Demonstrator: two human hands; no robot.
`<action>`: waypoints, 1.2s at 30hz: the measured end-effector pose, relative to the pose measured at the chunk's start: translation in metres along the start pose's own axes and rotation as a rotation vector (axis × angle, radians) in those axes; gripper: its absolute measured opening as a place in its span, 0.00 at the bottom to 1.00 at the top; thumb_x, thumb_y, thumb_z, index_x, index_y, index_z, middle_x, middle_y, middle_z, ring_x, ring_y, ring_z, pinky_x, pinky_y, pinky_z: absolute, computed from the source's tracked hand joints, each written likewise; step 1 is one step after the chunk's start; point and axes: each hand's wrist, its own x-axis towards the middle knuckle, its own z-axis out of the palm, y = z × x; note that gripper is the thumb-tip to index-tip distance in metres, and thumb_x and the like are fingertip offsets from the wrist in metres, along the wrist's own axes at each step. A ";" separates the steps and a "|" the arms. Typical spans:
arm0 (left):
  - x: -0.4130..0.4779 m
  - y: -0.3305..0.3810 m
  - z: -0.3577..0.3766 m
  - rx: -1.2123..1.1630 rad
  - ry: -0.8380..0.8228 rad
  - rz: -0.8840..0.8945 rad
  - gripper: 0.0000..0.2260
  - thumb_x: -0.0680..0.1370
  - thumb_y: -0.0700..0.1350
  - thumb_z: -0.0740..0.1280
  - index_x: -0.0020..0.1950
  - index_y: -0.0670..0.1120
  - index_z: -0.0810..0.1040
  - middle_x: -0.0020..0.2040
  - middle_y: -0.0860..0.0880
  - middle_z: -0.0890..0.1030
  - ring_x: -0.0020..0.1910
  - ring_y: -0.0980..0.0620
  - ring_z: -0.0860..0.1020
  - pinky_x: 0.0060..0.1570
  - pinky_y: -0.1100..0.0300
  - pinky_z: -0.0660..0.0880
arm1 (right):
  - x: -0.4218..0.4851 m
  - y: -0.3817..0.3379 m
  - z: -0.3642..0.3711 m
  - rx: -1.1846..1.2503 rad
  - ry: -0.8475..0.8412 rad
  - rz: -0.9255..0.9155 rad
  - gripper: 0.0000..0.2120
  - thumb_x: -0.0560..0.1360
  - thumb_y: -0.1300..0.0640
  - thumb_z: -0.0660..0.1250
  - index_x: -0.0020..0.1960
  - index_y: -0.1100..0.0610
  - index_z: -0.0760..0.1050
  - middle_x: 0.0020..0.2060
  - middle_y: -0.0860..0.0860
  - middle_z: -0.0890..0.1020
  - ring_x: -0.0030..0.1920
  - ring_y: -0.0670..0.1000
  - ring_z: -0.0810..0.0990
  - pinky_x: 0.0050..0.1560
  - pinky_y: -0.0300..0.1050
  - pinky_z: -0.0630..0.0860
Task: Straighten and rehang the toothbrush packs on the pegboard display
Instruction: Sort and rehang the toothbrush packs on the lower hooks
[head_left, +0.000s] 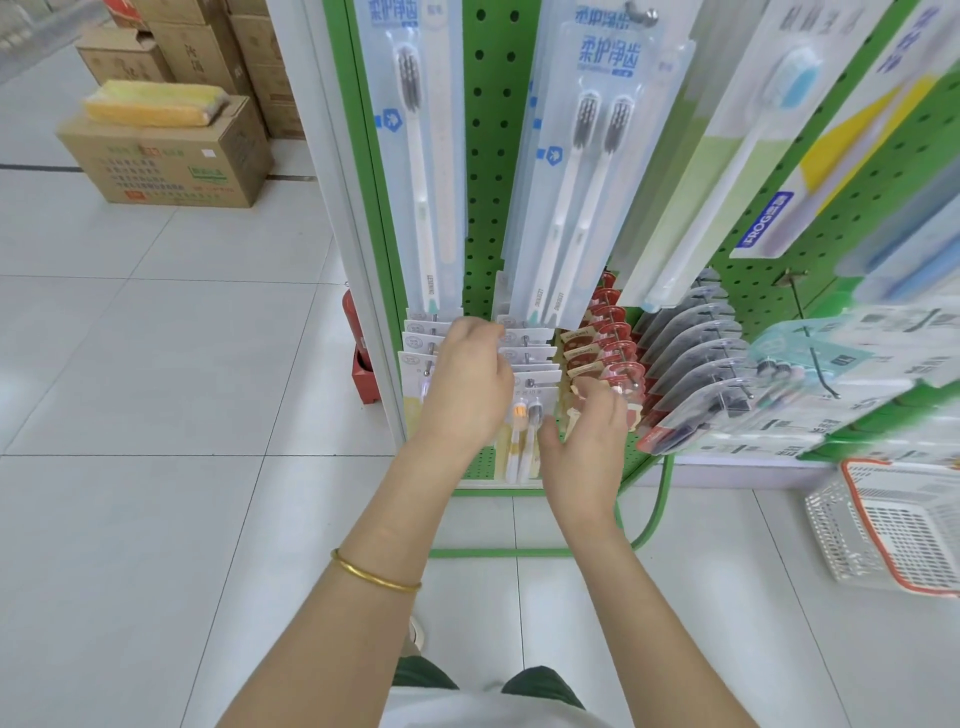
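Observation:
A green pegboard (493, 156) carries hanging toothbrush packs. On its lower row, several white-carded packs (530, 358) hang one behind another on a metal peg. My left hand (467, 384) reaches over that stack, its fingers curled onto the card tops near the peg. My right hand (587, 441) is beside the front pack (522, 431), thumb against the pack's right edge and fingers spread toward the red-topped packs (608, 343). A second white stack (421, 338) hangs at the left, partly hidden by my left hand.
Tall blue-labelled toothbrush packs (582, 171) hang above the lower row. Clear-blister packs (696, 353) fill pegs to the right. A white and orange basket (893, 525) sits on the tiled floor at right. Cardboard boxes (171, 156) stand at the back left, a red extinguisher (358, 343) beside the rack.

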 end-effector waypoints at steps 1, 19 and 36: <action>0.003 0.001 -0.001 0.022 0.008 0.012 0.16 0.77 0.30 0.55 0.62 0.35 0.74 0.61 0.41 0.72 0.61 0.46 0.70 0.59 0.65 0.63 | 0.004 -0.004 -0.004 0.014 0.028 -0.027 0.19 0.70 0.68 0.68 0.60 0.64 0.71 0.53 0.58 0.75 0.55 0.57 0.71 0.53 0.41 0.64; 0.085 0.002 0.010 0.338 -0.282 0.009 0.25 0.76 0.30 0.59 0.73 0.38 0.62 0.77 0.43 0.53 0.74 0.42 0.58 0.70 0.50 0.63 | 0.068 -0.049 -0.002 0.075 -0.159 -0.230 0.31 0.69 0.76 0.53 0.69 0.58 0.69 0.60 0.56 0.76 0.61 0.55 0.72 0.62 0.48 0.70; 0.107 0.003 0.018 0.498 -0.309 0.027 0.20 0.77 0.32 0.59 0.69 0.39 0.68 0.68 0.41 0.67 0.67 0.42 0.65 0.64 0.53 0.62 | 0.074 -0.040 -0.002 0.056 -0.163 -0.204 0.28 0.71 0.75 0.55 0.68 0.59 0.70 0.58 0.56 0.76 0.58 0.55 0.73 0.60 0.48 0.71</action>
